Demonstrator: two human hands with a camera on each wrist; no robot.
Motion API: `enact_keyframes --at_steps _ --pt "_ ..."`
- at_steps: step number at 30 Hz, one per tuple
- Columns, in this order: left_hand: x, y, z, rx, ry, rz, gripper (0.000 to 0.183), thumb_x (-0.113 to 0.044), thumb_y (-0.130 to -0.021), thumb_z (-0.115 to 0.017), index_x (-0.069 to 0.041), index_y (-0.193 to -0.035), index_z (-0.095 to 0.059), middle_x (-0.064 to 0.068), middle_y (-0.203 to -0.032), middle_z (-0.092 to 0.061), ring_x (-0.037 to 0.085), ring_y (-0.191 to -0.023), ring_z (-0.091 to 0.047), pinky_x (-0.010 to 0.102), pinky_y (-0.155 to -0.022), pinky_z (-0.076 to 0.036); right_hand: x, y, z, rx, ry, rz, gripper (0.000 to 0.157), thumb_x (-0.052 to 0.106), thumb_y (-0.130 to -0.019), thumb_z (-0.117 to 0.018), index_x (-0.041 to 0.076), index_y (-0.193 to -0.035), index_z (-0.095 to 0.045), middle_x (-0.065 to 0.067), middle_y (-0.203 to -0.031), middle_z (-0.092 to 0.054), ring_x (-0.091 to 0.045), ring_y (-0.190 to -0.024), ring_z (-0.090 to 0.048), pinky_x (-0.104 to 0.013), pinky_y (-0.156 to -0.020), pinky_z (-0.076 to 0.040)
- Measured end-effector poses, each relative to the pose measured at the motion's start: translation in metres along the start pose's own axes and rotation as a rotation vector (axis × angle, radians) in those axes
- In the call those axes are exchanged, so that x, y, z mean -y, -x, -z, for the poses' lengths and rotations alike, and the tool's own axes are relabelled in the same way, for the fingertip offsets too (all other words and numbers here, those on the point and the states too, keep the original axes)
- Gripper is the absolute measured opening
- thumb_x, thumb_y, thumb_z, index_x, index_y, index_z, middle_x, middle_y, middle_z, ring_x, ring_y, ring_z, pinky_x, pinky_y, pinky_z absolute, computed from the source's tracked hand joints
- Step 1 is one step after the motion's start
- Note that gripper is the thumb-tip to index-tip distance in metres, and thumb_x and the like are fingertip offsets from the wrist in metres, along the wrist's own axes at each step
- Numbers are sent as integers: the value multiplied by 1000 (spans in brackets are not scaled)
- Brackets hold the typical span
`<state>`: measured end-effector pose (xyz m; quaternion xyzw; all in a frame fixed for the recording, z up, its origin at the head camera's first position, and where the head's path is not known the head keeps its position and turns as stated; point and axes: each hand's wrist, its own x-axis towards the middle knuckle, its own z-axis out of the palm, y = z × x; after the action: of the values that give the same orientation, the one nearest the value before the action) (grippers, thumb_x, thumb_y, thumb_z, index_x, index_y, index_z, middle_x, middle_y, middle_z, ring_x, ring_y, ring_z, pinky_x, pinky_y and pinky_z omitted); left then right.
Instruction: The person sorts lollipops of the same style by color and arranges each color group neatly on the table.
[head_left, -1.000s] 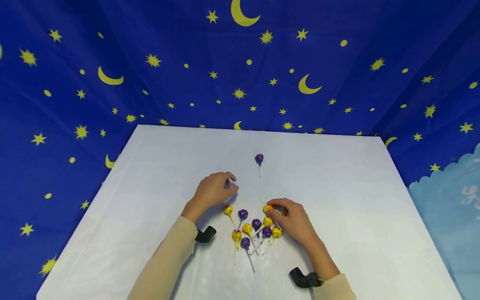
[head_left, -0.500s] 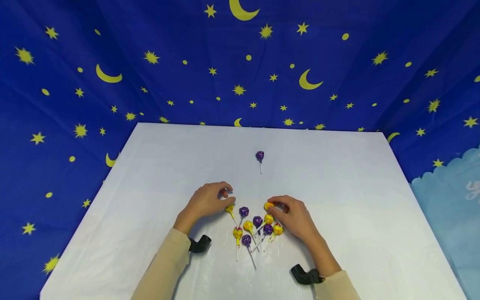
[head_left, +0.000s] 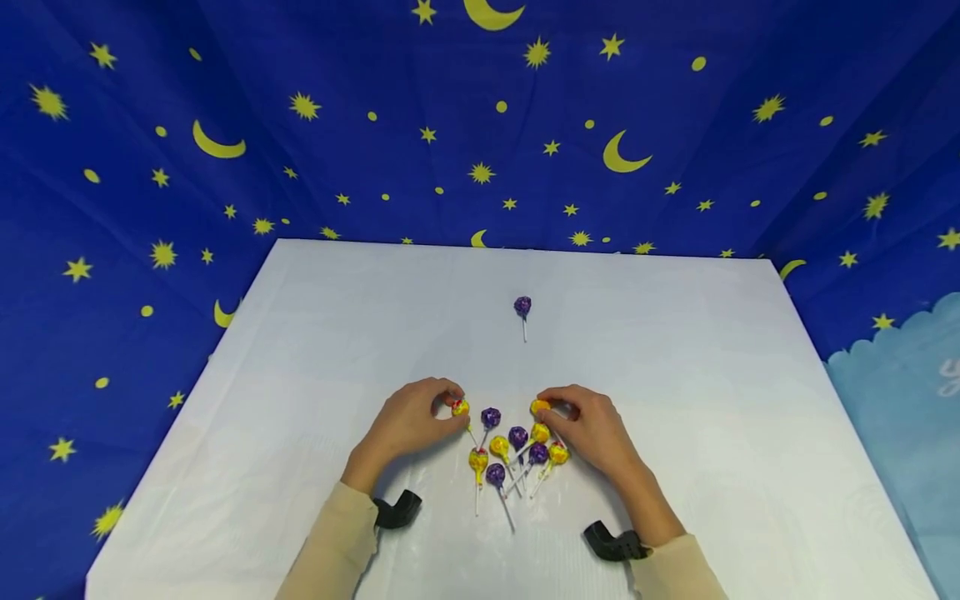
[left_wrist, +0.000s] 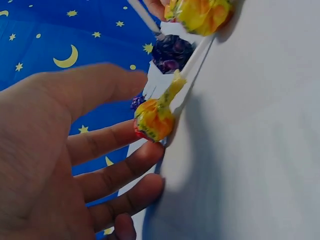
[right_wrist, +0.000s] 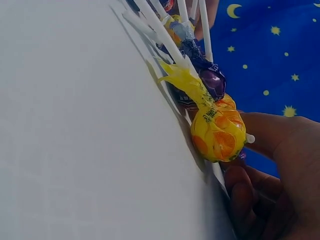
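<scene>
In the head view my left hand is at a yellow lollipop at the left edge of a loose cluster. The left wrist view shows the thumb apart from this yellow lollipop, with fingers just behind it; whether they touch it I cannot tell. My right hand pinches another yellow lollipop at the cluster's far right. From the right wrist, a nearer yellow lollipop mostly hides the held one; a white stick end shows by the thumb. Several purple lollipops and yellow ones lie between the hands.
A single purple lollipop lies farther back on the white table, its stick toward me. Blue cloth with stars and moons hangs behind and beside the table. Black wrist mounts jut inward below the hands.
My left hand has come down and toward me, from above the cluster to the yellow lollipop at its left. The right hand keeps its hold in nearly the same place.
</scene>
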<state>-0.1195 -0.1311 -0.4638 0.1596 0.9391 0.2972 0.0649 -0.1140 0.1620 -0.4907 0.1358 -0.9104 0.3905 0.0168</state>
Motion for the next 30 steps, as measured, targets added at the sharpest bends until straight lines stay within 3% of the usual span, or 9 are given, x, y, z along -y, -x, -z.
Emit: enact_keyframes --at_steps 16,21,30 --pt "5 1 -10 -60 93 20 20 -29 -86 -72 -23 -105 -69 -12 -81 -55 11 -64 -46 33 -58 -38 2 -4 -3 -20 18 3 18 32 -83 -76 25 -100 -73 13 -84 -63 -8 -58 -50 -29 -52 -41" --pt "6 1 -11 -70 120 26 19 -29 -86 -73 -23 -104 -69 -10 -79 -55 11 -63 -45 33 -58 -37 3 -7 1 8 -12 -7 18 31 -83 -76 24 -99 -73 12 -82 -62 -9 -59 -52 -30 -53 -42" --pt "10 1 -14 -97 155 0 20 -27 -85 -74 -22 -103 -70 -6 -80 -58 11 -63 -45 33 -59 -37 2 -24 3 -11 -29 8 17 28 -84 -75 21 -99 -72 9 -84 -63 -11 -63 -52 -31 -57 -43"
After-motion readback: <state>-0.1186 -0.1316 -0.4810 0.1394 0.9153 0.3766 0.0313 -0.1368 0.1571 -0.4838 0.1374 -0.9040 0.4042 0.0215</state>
